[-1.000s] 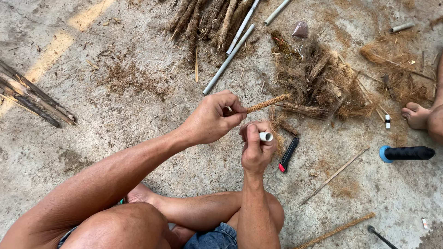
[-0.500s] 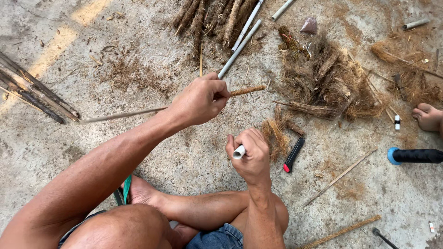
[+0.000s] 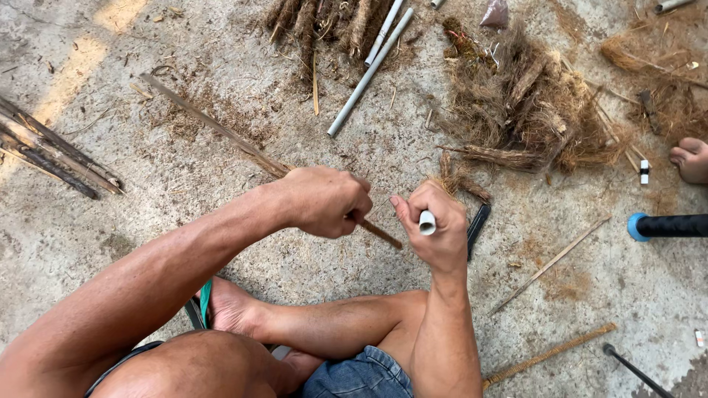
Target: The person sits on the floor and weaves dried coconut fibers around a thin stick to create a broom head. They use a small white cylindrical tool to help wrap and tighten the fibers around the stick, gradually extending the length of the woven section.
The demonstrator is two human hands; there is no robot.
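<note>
Stick, one (long, thin), gripped in left hand; right hand clenches one white tube. Bare concrete floor, fibre-strewn; two grey pipes.

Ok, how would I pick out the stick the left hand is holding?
Start from the fibre pile at upper right, then drop to the two hands in the middle. The left hand is closed on the stick: long, thin and brown, running up-left across the concrete. Unlike the grey pipes nearby, it is dark and held, not lying loose.
</note>
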